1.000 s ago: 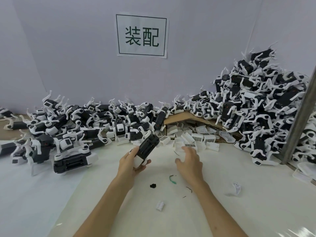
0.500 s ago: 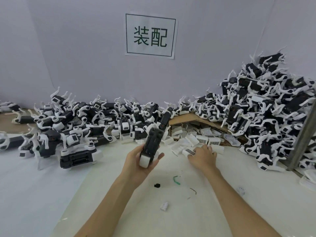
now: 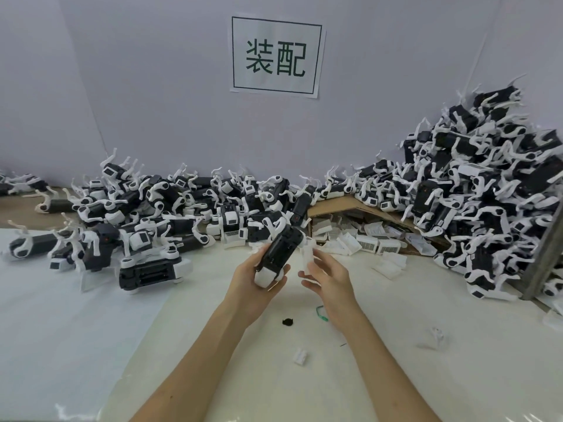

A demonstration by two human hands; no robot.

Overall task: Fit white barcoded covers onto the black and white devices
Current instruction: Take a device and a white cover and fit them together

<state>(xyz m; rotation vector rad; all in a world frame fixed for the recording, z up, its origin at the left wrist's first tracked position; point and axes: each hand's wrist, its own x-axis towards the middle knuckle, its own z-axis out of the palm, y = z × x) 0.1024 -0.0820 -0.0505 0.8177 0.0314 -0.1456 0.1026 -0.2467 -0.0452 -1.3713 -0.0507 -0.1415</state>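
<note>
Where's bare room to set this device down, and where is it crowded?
Barest: the white sheet near left, between the left forearm and the lone device. Also near right, between the right forearm and the white scrap. Crowded: left heap, right heap, cardboard box of covers; small debris lies between the forearms.

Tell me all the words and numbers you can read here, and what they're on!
"装配": on the white paper sign on the wall.
Barcode labels on the white covers: too small to read.
Marks on the black and white devices: too blurred to read.
</note>
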